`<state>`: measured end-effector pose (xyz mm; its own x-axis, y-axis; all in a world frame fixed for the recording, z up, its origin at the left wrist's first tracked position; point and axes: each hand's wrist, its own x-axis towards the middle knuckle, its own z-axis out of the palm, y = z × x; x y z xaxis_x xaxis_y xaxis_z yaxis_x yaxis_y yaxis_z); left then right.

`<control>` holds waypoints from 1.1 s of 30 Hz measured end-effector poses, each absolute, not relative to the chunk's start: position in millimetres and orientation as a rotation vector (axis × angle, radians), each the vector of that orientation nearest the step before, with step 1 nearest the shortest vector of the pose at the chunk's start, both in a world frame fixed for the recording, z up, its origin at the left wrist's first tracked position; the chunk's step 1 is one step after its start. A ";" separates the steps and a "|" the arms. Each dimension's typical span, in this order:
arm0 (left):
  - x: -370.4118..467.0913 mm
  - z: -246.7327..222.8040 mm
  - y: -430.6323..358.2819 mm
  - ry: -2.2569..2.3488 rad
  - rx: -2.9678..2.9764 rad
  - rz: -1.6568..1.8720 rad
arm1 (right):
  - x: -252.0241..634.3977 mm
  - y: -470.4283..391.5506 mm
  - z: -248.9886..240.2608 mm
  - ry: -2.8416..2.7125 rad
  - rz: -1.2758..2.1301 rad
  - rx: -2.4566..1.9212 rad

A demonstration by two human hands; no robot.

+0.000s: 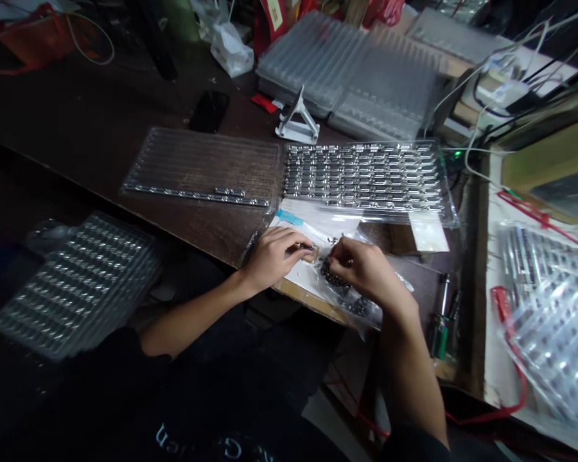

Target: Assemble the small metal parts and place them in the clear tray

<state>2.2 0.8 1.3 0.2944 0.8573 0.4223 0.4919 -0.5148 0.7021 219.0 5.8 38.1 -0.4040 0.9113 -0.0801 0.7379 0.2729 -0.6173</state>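
Note:
My left hand (272, 258) pinches a small dark metal part (310, 247) between thumb and fingers, over a white sheet (296, 273). Just right of it, my right hand (363, 264) has its fingertips closed at a pile of tiny dark pieces (334, 277) on clear plastic. Whatever those fingertips hold is hidden. Beyond the hands, a clear ribbed tray (366, 173) is filled with rows of shiny metal parts. To its left lies a second clear tray (202, 160), with such parts along its near edge and a few just behind.
Stacked clear trays (313, 58) stand at the back, behind a white stand (298, 122) and a dark phone (209, 111). A green-handled screwdriver (442, 333) lies at right. Filled trays (77, 282) are stacked low at left. Cables (476, 122) run along the right.

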 end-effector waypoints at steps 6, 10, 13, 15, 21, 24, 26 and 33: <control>-13.7 -1.5 -1.2 1.310 2.113 1.006 | 215.5 8.3 37.5 -2.372 0.767 -1.471; -18.2 -5.7 -1.1 1.343 2.096 1.010 | 212.0 8.5 35.2 -2.503 0.742 -1.530; -17.2 -7.1 -1.8 1.351 2.094 1.021 | 209.5 7.4 33.8 -2.502 0.718 -1.549; -16.7 -7.1 -2.5 1.361 2.083 1.038 | 207.9 6.9 33.5 -2.443 0.744 -1.512; -17.5 -6.0 -3.3 1.362 2.018 1.070 | 195.4 8.4 27.4 -2.311 0.800 -1.350; -16.6 -5.1 -4.6 1.365 2.008 1.091 | 187.3 7.7 22.9 -2.364 0.768 -1.322; -17.6 -4.1 -5.5 1.363 2.006 1.108 | 183.8 6.0 22.1 -2.431 0.718 -1.368; -60.0 11.6 19.9 1.506 2.093 1.063 | 179.3 0.1 29.9 -2.562 0.605 -1.440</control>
<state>-60.0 19.9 11.6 0.1531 0.9171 0.3681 0.6536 -0.3733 0.6583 179.3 0.1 29.9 -0.5318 0.8437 -0.0727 0.7873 0.4609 -0.4096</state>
